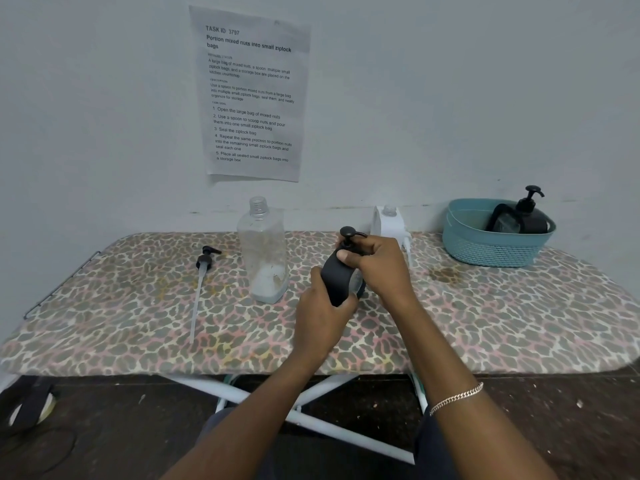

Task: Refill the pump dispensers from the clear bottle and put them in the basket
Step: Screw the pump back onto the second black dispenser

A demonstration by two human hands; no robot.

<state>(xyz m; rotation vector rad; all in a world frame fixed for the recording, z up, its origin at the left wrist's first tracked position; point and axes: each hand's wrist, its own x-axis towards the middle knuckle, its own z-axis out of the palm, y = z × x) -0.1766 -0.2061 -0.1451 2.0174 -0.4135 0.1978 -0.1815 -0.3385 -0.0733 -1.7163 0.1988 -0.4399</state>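
Observation:
A black pump dispenser (337, 280) is held tilted above the middle of the board. My left hand (322, 315) grips its body from below. My right hand (375, 263) is closed around its neck and pump head. The clear bottle (263, 252) stands uncapped just left of my hands, with a little pale liquid at its bottom. A white dispenser (389, 221) without a pump stands behind my right hand. A loose black pump with its long tube (201, 282) lies on the left. The teal basket (485, 245) at the right holds another black dispenser (530, 216).
The leopard-print ironing board (138, 334) stands against a pale wall, with its white legs below. A printed sheet (251, 95) hangs on the wall. A metal rack edge (59, 284) sticks out at the board's left end. Dark floor lies underneath.

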